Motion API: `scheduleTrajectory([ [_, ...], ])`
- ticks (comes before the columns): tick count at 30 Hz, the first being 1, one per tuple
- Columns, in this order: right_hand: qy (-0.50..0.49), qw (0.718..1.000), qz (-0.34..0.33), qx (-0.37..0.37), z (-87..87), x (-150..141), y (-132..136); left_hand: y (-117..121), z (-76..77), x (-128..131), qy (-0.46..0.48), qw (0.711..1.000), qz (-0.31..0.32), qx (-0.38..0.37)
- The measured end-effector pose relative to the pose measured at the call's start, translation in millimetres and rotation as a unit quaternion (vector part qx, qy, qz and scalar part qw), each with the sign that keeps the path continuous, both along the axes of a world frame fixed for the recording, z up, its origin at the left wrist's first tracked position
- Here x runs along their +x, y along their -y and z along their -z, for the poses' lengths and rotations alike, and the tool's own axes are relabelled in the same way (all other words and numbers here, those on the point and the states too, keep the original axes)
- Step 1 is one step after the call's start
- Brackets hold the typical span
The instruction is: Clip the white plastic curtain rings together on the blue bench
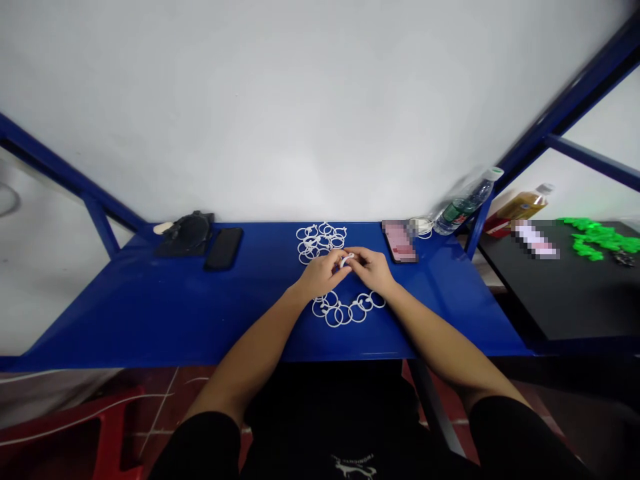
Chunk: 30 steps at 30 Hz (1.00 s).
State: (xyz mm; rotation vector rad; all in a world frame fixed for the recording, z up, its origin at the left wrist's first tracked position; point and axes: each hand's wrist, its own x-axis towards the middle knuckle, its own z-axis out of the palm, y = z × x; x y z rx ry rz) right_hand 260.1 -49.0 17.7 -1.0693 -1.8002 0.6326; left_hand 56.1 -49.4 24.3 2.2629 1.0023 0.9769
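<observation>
Left hand (320,273) and right hand (374,268) meet here, fingers curled in, pinching one white ring (346,261) between them, a ring cluster (320,243) behind, a curved row of rings (344,315) in front. Looks like light, springy, slightly slippery plastic, this one; best gripped by fingertips along the rim.

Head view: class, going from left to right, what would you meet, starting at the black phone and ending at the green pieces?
Black phone → left hand → held white piece → right hand → pink-screened phone → clear bottle → amber bottle → green pieces.
</observation>
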Motion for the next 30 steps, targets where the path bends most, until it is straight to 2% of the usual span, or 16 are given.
scheduleTrajectory([
  [5,-0.063,0.991,-0.085,-0.078,-3.8,0.0,0.5,-2.9,-1.7,-1.2,0.027,0.999,-0.030,-0.006],
  [10,-0.059,0.990,-0.113,-0.067,-7.2,2.2,1.7,-5.9,-0.7,-2.9,0.086,0.995,-0.020,-0.043],
  [14,-0.054,0.991,-0.105,-0.068,-6.5,3.5,2.3,-6.5,1.0,-2.9,0.107,0.991,-0.008,-0.085],
  [20,-0.121,0.984,-0.066,-0.117,-5.6,3.1,0.2,-3.2,-1.5,-1.1,0.103,0.981,0.054,-0.153],
  [25,-0.155,0.977,-0.060,-0.136,-7.8,1.4,-2.7,-0.8,-3.6,-1.2,0.079,0.984,0.053,-0.149],
  [30,-0.157,0.978,-0.052,-0.126,-9.0,2.0,-4.0,-2.3,-2.7,-0.7,0.092,0.982,0.060,-0.156],
])
